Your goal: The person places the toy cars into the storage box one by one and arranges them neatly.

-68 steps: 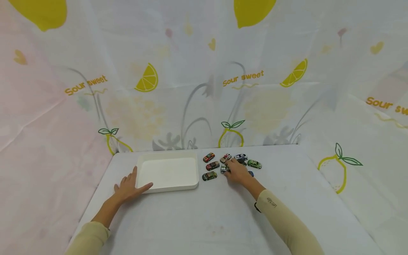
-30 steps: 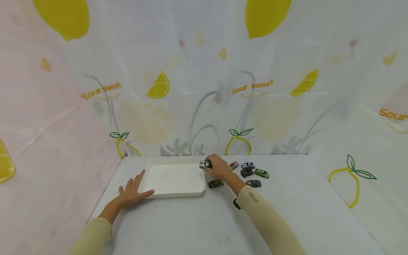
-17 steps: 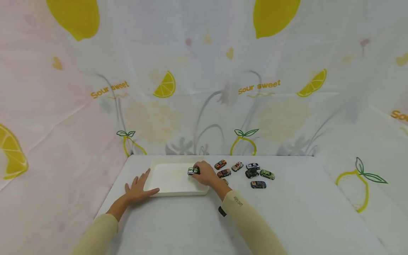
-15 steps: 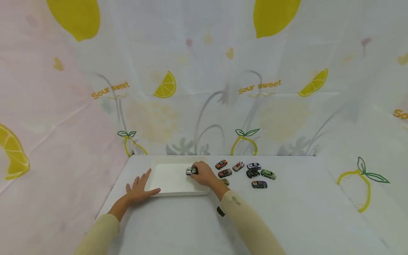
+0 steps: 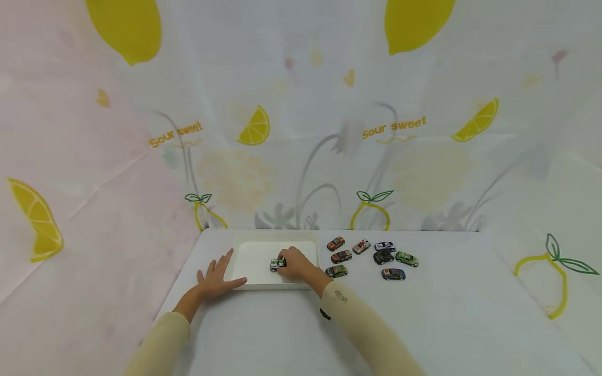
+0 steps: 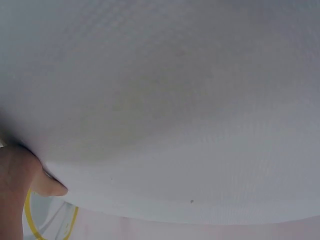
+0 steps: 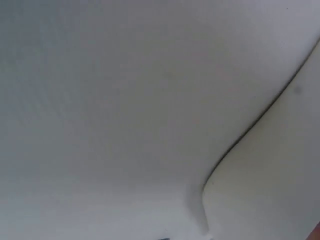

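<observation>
In the head view, my right hand (image 5: 297, 264) is over the right half of a white rectangular tray (image 5: 249, 286), pinching a white and green toy car (image 5: 275, 265). The car is low in the tray; whether its wheels touch the bottom I cannot tell. My left hand (image 5: 216, 279) lies at the tray's left front corner, fingers spread straight, thumb along the front rim. In the left wrist view part of that hand (image 6: 20, 175) shows at the lower left. The right wrist view shows the tray's outer wall (image 7: 265, 165) and white cloth, with the fingers out of sight.
Right of the tray several toy cars stand in a loose group, among them a red one (image 5: 336, 243), a black one (image 5: 383, 256), a green one (image 5: 407, 258) and a blue one (image 5: 393, 274). A lemon-print cloth wall (image 5: 320, 156) rises behind the white table (image 5: 447, 313).
My right hand took the white and green car from the group, carried it left over the tray and lowered it. The left hand stays at the tray's corner. The head view has shifted.
</observation>
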Demonstrator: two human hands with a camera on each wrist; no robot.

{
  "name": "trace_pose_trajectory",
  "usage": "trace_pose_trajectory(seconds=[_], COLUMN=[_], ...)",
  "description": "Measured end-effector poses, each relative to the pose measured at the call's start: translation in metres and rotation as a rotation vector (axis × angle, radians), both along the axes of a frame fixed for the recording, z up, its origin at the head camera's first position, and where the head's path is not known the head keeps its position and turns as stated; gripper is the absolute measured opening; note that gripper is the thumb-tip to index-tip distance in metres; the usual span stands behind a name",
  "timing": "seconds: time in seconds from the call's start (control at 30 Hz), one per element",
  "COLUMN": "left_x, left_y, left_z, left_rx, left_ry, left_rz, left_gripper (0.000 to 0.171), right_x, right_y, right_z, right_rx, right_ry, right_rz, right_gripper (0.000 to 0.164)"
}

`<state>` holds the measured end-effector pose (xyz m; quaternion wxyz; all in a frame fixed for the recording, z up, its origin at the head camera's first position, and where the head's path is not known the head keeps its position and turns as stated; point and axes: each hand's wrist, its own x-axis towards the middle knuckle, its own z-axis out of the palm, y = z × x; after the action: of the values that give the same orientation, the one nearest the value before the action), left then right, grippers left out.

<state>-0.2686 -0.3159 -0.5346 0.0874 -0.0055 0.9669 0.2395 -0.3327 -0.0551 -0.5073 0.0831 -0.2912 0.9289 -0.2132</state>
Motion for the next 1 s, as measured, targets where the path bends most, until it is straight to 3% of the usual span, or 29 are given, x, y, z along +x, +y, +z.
trace_pose_trajectory(seconds=[0.23, 0.37, 0.53, 0.73, 0.87, 1.0], left_x=[0.003, 0.003, 0.004, 0.007, 0.006, 0.003], left_y=[0.004, 0.002, -0.004, -0.007, -0.004, -0.006], left_z=[0.002, -0.003, -0.003, -0.004, 0.001, 0.002], left_rx=[0.020, 0.010, 0.006, 0.018, 0.041, 0.026], left_ry=[-0.004, 0.008, 0.021, 0.002, 0.011, 0.020], left_rz=[-0.006, -0.017, -0.019, -0.028, -0.028, -0.022], left_gripper=[0.104, 0.104, 0.105, 0.106, 0.105, 0.105], right_x=[-0.001, -0.002, -0.003, 0.005, 0.013, 0.015], right_y=[-0.011, -0.017, -0.035, -0.065, -0.078, -0.087], right_z=[0.007, 0.007, 0.000, -0.015, -0.016, -0.013], right_rx=[0.059, 0.063, 0.046, -0.055, -0.121, -0.152], right_ry=[0.049, 0.055, 0.060, -0.032, -0.030, -0.052], right_rz=[0.114, 0.135, 0.095, 0.003, -0.067, -0.085], right_gripper=[0.026, 0.027, 0.027, 0.028, 0.028, 0.030])
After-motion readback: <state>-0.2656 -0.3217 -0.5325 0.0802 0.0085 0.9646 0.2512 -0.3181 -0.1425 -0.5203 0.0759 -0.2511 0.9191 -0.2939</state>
